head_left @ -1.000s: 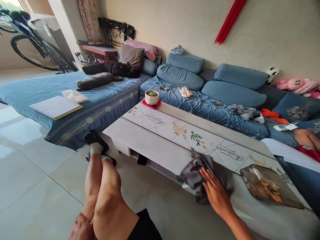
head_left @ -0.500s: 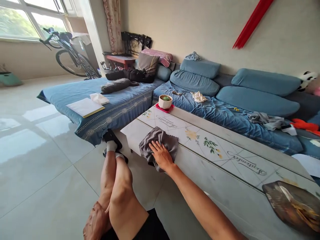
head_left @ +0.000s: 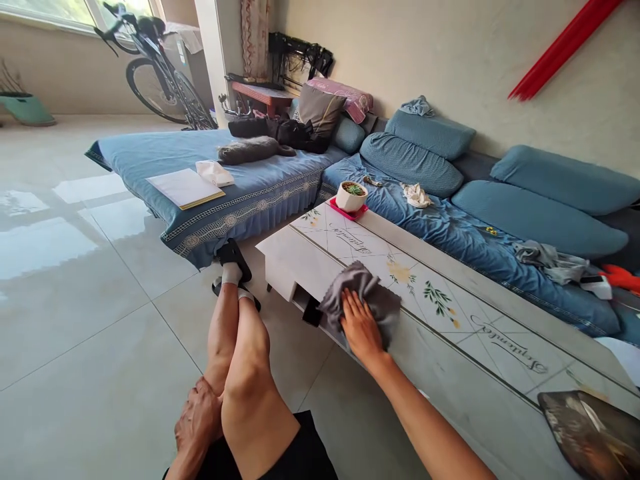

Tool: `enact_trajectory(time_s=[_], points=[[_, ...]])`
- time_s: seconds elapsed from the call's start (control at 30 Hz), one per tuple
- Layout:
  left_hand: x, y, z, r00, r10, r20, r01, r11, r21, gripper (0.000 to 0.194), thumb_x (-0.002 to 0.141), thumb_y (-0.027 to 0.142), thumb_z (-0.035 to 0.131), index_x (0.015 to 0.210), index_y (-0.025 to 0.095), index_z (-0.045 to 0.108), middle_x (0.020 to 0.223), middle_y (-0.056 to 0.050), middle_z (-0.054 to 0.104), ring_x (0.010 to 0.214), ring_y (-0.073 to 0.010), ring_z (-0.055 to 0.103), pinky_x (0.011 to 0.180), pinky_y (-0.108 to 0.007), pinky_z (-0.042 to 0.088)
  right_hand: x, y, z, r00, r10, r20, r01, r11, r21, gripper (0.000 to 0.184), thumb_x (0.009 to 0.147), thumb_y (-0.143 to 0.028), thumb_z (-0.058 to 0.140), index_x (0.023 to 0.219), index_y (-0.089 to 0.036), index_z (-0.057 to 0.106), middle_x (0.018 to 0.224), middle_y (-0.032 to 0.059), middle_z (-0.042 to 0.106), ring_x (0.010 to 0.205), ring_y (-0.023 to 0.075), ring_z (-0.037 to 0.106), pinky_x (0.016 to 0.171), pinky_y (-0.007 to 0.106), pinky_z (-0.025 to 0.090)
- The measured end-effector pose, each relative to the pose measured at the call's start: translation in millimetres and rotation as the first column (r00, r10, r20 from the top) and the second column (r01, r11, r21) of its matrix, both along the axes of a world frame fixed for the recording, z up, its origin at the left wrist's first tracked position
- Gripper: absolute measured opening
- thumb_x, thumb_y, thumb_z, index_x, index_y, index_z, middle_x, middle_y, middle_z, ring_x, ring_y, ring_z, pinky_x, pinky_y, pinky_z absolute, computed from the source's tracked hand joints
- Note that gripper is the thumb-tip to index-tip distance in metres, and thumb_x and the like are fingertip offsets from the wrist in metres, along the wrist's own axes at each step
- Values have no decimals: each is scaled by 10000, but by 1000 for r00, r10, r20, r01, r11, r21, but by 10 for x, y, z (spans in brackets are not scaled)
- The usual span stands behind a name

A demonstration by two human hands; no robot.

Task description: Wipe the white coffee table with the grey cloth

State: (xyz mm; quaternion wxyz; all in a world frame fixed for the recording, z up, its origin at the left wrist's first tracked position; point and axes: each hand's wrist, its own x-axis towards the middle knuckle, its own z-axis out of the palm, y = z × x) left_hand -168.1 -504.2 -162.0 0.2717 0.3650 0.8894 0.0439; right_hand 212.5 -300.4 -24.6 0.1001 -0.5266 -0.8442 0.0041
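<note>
**Q:** What's under your right hand (head_left: pixel 361 323)?

**A:** A grey cloth (head_left: pixel 350 283). My fingers are spread and my palm is down, pressing it flat rather than gripping it. It lies just inside the near long edge of the white marble-patterned tabletop (head_left: pixel 300 257), towards the end nearest the sofa's corner.

**Q:** And your left hand (head_left: pixel 199 420)?

**A:** It's curled around my shin, with nothing else in it.

**Q:** How much is done?

**A:** I can't tell. No clear line shows on the tabletop, only faint smudges along the near side. A dark glossy dish (head_left: pixel 590 433) sits at 1 end, and a potted succulent (head_left: pixel 351 197) stands on a red coaster (head_left: pixel 349 211) at the other, both well apart from the cloth.
</note>
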Motion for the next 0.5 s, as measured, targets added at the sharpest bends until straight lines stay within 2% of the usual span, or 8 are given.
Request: enact_trajectory(time_s=[0.07,0.13,0.2,0.23,0.27,0.33,0.43,0.5], points=[[-16,15,37,1000,6,13,-6,1000,-2,676,951,614,471,1382,109,595,1296,-283,710,1267,-527,710,947,-573,587,-463,303,-6,1000,5,-21,-5,1000,-7,687,1124,-253,415,1782,-89,307,1823,185,314,1692,386,323,1363,652,315],[-27,26,87,1000,14,21,-13,1000,-11,683,955,669,440,1348,134,599,1296,-279,713,1245,-534,722,941,-583,589,-796,540,2,999,1,-46,-1,1000,-13,682,1140,-301,422,1770,-59,319,1825,205,296,1697,397,306,1366,665,292],[-38,12,141,1000,14,26,-13,999,-29,740,970,733,368,1348,135,587,1331,-295,703,1249,-529,726,975,-603,588,-919,633,37,998,10,-67,-12,1000,-18,672,1146,-311,420,1766,-67,332,1829,186,297,1704,377,293,1377,644,279],[-46,-10,161,999,15,29,-14,999,-43,786,973,763,327,1358,127,579,1355,-306,693,1265,-525,721,1005,-614,583,-883,602,58,997,22,-74,-23,1000,-21,664,1143,-299,418,1766,-83,341,1832,165,305,1706,357,293,1383,620,278],[-57,-41,174,999,19,34,-17,998,-55,832,971,791,289,1376,120,571,1384,-315,682,1288,-523,712,1039,-626,574,-777,514,75,997,33,-76,-35,999,-23,657,1138,-281,415,1767,-103,351,1832,142,317,1706,337,300,1387,595,284],[-78,-114,176,999,31,40,-28,998,-62,908,955,831,242,1425,120,556,1446,-316,663,1335,-524,687,1092,-656,551,-345,175,67,997,43,-68,-45,999,-27,666,1118,-233,401,1775,-134,351,1826,118,342,1696,313,328,1380,567,316],[-46,-113,175,998,57,40,-57,998,-8,948,908,847,304,1506,150,538,1456,-292,684,1345,-531,681,1092,-685,554,753,-563,-43,999,-14,-35,14,1000,-6,727,1098,-204,364,1815,-190,247,1818,120,368,1674,322,379,1332,583,403],[53,65,243,997,64,40,-66,996,66,923,845,824,459,1548,231,536,1378,-229,744,1304,-527,710,1020,-660,599,1574,-984,-88,992,-114,-49,117,991,69,731,1123,-251,324,1834,-281,156,1815,83,393,1671,298,387,1309,569,445]])
